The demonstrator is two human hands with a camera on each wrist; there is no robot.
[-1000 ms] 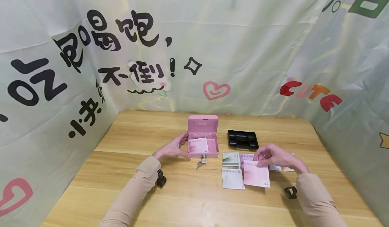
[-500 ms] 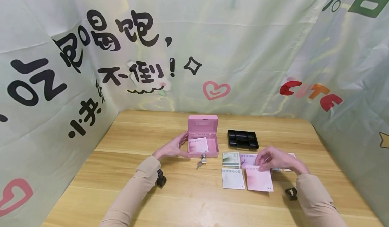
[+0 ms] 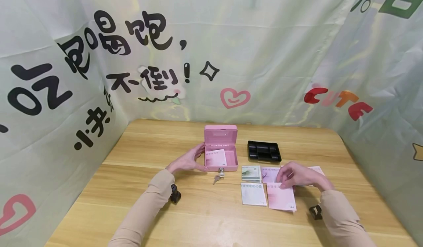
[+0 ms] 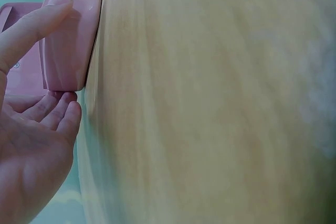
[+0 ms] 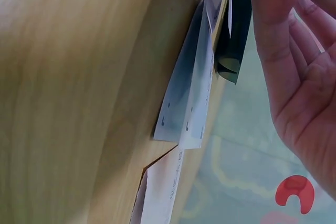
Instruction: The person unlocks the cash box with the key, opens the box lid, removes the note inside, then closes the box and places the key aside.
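Note:
In the head view my left hand [image 3: 189,161] rests at the left front corner of the open pink cash box [image 3: 234,165]. Its thumb [image 4: 46,20] lies on the front face and its fairly straight fingers touch the side. A pink banknote [image 3: 215,158] lies inside the box. My right hand [image 3: 299,175] pinches the top edge of another pink banknote [image 3: 281,199], low over the table beside a pale banknote [image 3: 253,194]. The right wrist view does not show the pinching fingertips.
Behind that pair lie a green banknote [image 3: 251,173] and a purple banknote [image 3: 269,174]. More notes are partly hidden under the right hand. A black compartment tray [image 3: 263,159] sits behind them. A lock with keys [image 3: 217,179] hangs at the box front.
My right hand has lowered the pink banknote toward me and slightly right, to beside the pale one. More of the purple banknote shows. My left hand and the box have stayed put.

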